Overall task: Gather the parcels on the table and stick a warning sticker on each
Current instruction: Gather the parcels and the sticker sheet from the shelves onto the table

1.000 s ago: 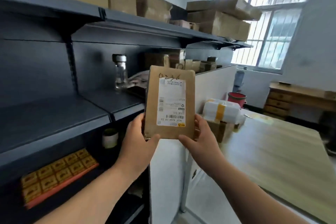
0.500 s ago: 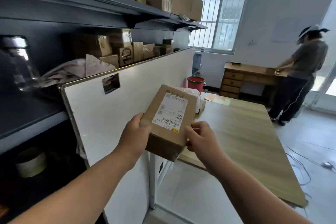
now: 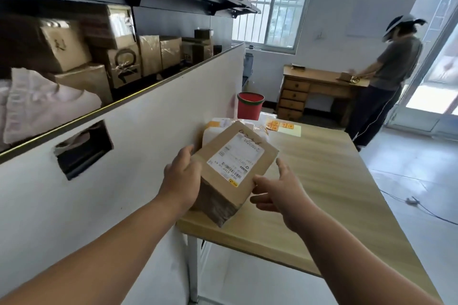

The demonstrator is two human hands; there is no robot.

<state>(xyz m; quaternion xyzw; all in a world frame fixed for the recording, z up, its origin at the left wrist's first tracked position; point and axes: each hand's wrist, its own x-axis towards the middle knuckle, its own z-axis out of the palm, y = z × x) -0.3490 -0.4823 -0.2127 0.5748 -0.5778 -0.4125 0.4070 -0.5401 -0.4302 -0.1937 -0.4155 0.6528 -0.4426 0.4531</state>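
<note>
Holding one brown parcel point(image 3: 230, 168), left hand point(image 3: 182, 176) gripping, right hand point(image 3: 275, 190) spread alongside

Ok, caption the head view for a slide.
Left hand grips a labelled parcel over the table, right hand at its corner.

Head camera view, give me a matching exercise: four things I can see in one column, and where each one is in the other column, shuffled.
1. brown parcel
2. red bucket
3. orange stickers
4. wooden desk

A. a person stands at it
B. held in the left hand
C. lying on the table at its far end
D. standing beyond the table's far end

Pairs: 1-B, 2-D, 3-C, 4-A.
</note>
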